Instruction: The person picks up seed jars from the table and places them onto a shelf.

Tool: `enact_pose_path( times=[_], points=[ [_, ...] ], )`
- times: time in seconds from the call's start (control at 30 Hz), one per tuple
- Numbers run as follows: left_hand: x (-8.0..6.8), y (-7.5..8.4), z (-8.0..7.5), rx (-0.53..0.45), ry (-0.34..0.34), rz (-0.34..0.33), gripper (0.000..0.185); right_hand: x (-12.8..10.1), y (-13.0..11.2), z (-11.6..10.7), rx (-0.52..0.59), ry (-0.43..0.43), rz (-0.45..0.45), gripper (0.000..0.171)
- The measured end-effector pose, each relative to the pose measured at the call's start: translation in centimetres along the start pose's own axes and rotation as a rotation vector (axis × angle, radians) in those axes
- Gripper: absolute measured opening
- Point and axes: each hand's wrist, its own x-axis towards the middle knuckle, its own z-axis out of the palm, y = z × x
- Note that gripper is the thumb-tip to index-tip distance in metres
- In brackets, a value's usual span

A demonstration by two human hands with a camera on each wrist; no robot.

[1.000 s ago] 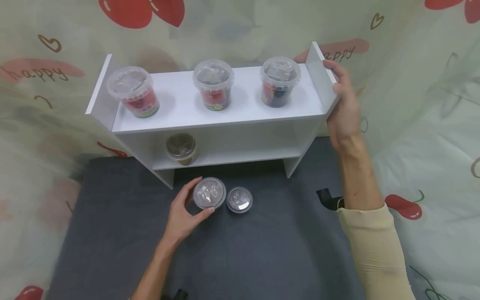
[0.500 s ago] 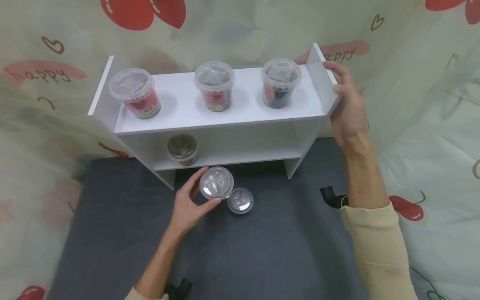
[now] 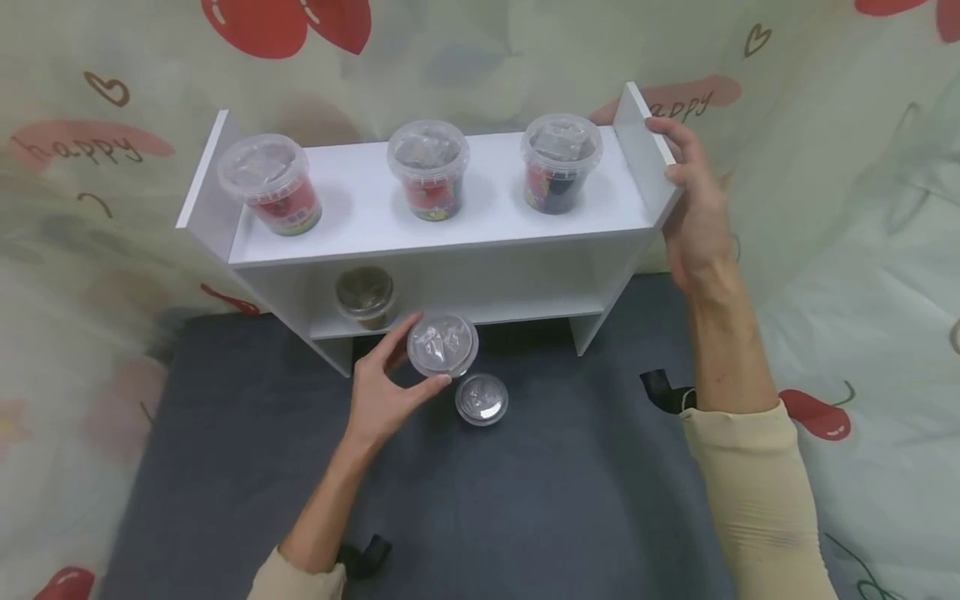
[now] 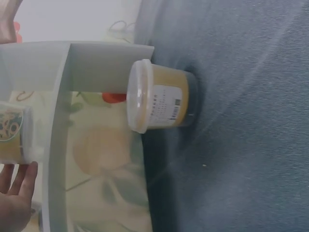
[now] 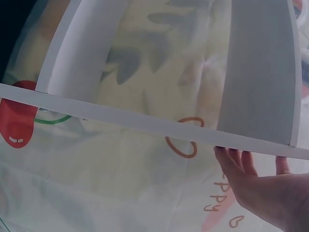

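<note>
My left hand (image 3: 384, 392) holds a clear-lidded plastic tub (image 3: 442, 346) in front of the white shelf's lower board. In the left wrist view, fingertips of that hand (image 4: 17, 198) touch the side of this tub (image 4: 10, 133), which bears a picture label. A smaller lidded tub (image 3: 482, 400) stands on the dark cloth; the left wrist view shows its yellowish contents and white label. My right hand (image 3: 696, 208) rests against the outside of the white shelf's (image 3: 480, 237) right side panel. The right wrist view shows its fingertips and thumb touching that panel.
Several tubs are on the shelf: a left one (image 3: 281, 196), a middle one (image 3: 431, 187) and a right one (image 3: 557, 179) on top, and a brownish one (image 3: 367, 296) on the lower board. Patterned cloth (image 3: 480, 50) hangs behind the shelf.
My left hand has carried its tub away from the smaller tub, forward and slightly right to the lower board. My right hand stays at the side panel.
</note>
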Motion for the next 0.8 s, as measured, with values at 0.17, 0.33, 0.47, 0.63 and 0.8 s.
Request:
enact_pose_path(
  times=[0.17, 0.33, 0.47, 0.63, 0.8],
  points=[
    [1.2, 2.7, 0.4, -0.008, 0.01, -0.013, 0.079, 0.1, 0.0, -0.1, -0.008, -0.002, -0.018, 0.05],
    [2.1, 4.5, 0.8, -0.002, 0.032, -0.021, 0.076, 0.0, 0.1, -0.1, 0.008, 0.005, -0.022, 0.049],
    [2.9, 4.5, 1.0, -0.017, 0.065, 0.002, 0.075, 0.1, 0.2, 0.0, 0.001, 0.003, -0.029, 0.049],
    [3.5, 4.5, 1.1, -0.051, 0.074, 0.007, 0.075, 0.1, 0.3, 0.0, -0.003, -0.002, -0.041, 0.05],
    [4.1, 4.3, 1.3, -0.071, 0.058, -0.024, 0.075, 0.1, 0.5, 0.0, -0.005, -0.001, -0.053, 0.049]
  ],
)
